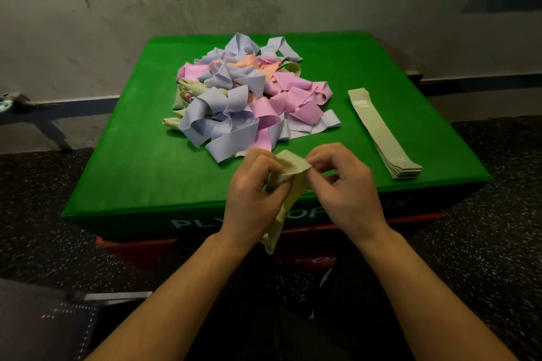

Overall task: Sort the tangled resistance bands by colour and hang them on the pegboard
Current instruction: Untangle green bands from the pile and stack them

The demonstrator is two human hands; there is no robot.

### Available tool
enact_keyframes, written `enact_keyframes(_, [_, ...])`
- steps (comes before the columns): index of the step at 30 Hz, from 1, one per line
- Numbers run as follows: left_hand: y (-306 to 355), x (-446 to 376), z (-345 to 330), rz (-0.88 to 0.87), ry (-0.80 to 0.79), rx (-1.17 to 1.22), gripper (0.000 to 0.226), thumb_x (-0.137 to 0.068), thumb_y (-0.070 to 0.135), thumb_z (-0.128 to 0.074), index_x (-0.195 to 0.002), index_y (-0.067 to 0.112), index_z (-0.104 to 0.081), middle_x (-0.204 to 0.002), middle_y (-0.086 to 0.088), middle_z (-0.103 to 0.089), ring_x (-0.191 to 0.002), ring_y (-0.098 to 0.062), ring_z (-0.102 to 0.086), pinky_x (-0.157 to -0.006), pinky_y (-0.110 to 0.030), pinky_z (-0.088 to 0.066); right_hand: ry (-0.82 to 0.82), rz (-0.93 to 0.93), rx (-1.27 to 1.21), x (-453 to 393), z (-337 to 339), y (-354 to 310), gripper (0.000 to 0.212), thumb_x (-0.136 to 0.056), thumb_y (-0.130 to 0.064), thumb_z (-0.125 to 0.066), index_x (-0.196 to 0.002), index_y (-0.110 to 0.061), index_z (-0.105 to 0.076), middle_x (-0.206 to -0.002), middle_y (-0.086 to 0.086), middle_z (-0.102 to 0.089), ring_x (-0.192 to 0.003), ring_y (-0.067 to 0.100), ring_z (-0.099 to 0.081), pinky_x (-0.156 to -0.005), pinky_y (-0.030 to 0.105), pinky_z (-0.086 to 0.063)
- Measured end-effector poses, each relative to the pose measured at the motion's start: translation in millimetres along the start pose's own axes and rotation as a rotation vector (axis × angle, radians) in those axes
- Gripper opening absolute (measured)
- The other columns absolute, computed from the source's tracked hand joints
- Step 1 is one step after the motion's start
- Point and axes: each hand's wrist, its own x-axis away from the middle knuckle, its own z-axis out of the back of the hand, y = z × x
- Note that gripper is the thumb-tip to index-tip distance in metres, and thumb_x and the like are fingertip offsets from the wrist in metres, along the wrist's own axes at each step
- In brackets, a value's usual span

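Observation:
A tangled pile of resistance bands [243,97] in lilac, pink, peach and pale green lies on the middle of the green plyo box [123,161]. A flat stack of pale green bands [381,132] lies along the box's right side. Above the box's front edge I hold one pale green band [290,167] between both hands. My left hand [252,196] grips its left part, and the band's loose end hangs down below that hand. My right hand [343,184] pinches its upper right corner. No pegboard is in view.
The green box sits on a red box [410,218] on a dark speckled floor [44,228]. A grey wall [264,0] stands behind. A metal bench frame [35,108] is at the far left. A dark grey fabric item [44,322] lies at the lower left.

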Motion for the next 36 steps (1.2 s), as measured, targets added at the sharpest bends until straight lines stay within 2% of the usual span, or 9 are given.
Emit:
enact_keyframes(6, [-8, 10, -4, -0.072, -0.172, -0.177, 0.025, -0.077, 0.016, -0.079, -0.082, 0.014, -0.055, -0.081, 0.002, -0.052, -0.077, -0.017, -0.046, -0.066, -0.041, -0.041, 0.024, -0.181, -0.154, 0, -3, 3, 0.023, -0.092, -0.014, -0.068, -0.085, -0.029, -0.052, -0.08, -0.006, -0.067, -0.073, 0.007, -0.066, -0.062, 0.036, -0.056])
enact_keyframes(12, [-11, 11, -5, -0.105, 0.041, -0.295, 0.017, -0.082, 0.014, -0.063, -0.089, 0.025, -0.053, -0.075, -0.001, -0.053, -0.073, -0.022, -0.047, -0.068, -0.036, -0.035, -0.112, -0.199, -0.078, 9, -4, 10, 0.026, -0.094, -0.019, -0.064, -0.108, -0.037, -0.052, -0.089, -0.002, -0.075, -0.049, 0.008, -0.057, -0.045, 0.026, -0.043])
enact_keyframes(15, [-7, 12, -7, -0.056, 0.098, -0.156, 0.018, -0.083, 0.007, -0.062, -0.092, 0.022, -0.058, -0.076, -0.006, -0.051, -0.069, -0.022, -0.05, -0.062, -0.036, -0.041, -0.136, -0.126, -0.038, 14, -6, 12, 0.017, -0.092, -0.022, -0.069, -0.105, -0.029, -0.061, -0.09, -0.01, -0.071, -0.067, 0.007, -0.066, -0.055, 0.032, -0.054])
enact_keyframes(18, [-3, 11, -8, -0.021, 0.115, -0.103, 0.016, -0.084, 0.005, -0.065, -0.093, 0.017, -0.06, -0.081, -0.005, -0.053, -0.072, -0.015, -0.05, -0.064, -0.03, -0.043, -0.109, -0.071, -0.063, 15, -9, 10, 0.011, -0.091, -0.026, -0.07, -0.094, -0.016, -0.066, -0.083, -0.015, -0.064, -0.076, 0.004, -0.064, -0.061, 0.022, -0.051])
enact_keyframes(23, [-8, 18, -14, 0.028, 0.04, -0.065, 0.01, -0.082, 0.008, -0.073, -0.088, 0.001, -0.069, -0.096, -0.009, -0.052, -0.086, -0.02, -0.054, -0.072, -0.031, -0.049, -0.026, -0.242, -0.328, 8, -9, 10, 0.016, -0.095, -0.014, -0.065, -0.086, -0.026, -0.059, -0.072, -0.009, -0.062, -0.066, 0.005, -0.054, -0.058, 0.023, -0.043])
enact_keyframes(26, [-11, 21, -16, 0.003, -0.013, -0.052, 0.012, -0.081, 0.011, -0.076, -0.089, 0.007, -0.068, -0.104, -0.011, -0.055, -0.097, -0.023, -0.057, -0.081, -0.031, -0.048, -0.017, -0.331, -0.446, 4, -8, 8, 0.02, -0.096, -0.004, -0.059, -0.089, -0.023, -0.056, -0.061, -0.007, -0.058, -0.056, 0.006, -0.046, -0.05, 0.021, -0.036])
enact_keyframes(28, [-14, 21, -15, 0.0, -0.047, -0.031, 0.018, -0.08, 0.012, -0.076, -0.092, 0.017, -0.064, -0.11, -0.009, -0.058, -0.104, -0.021, -0.057, -0.088, -0.029, -0.047, -0.004, -0.387, -0.509, 2, -7, 9, 0.018, -0.098, -0.006, -0.057, -0.093, -0.024, -0.057, -0.063, 0.001, -0.06, -0.057, 0.02, -0.047, -0.052, 0.029, -0.035])
enact_keyframes(32, [-15, 22, -15, 0.087, -0.172, 0.084, 0.023, -0.08, 0.005, -0.077, -0.096, 0.016, -0.065, -0.112, -0.007, -0.053, -0.103, -0.013, -0.056, -0.079, -0.02, -0.048, 0.008, -0.544, -0.548, -5, -5, 13, 0.014, -0.099, -0.009, -0.054, -0.095, -0.021, -0.057, -0.069, 0.008, -0.064, -0.061, 0.023, -0.054, -0.054, 0.032, -0.04])
enact_keyframes(36, [-13, 20, -22, 0.152, -0.065, 0.055, 0.013, -0.082, 0.019, -0.07, -0.091, 0.01, -0.072, -0.111, -0.006, -0.049, -0.102, 0.002, -0.051, -0.088, -0.015, -0.044, -0.124, -0.611, -0.501, -4, -11, 14, 0.016, -0.099, -0.012, -0.055, -0.091, -0.023, -0.062, -0.077, 0.003, -0.07, -0.073, 0.022, -0.06, -0.067, 0.041, -0.05])
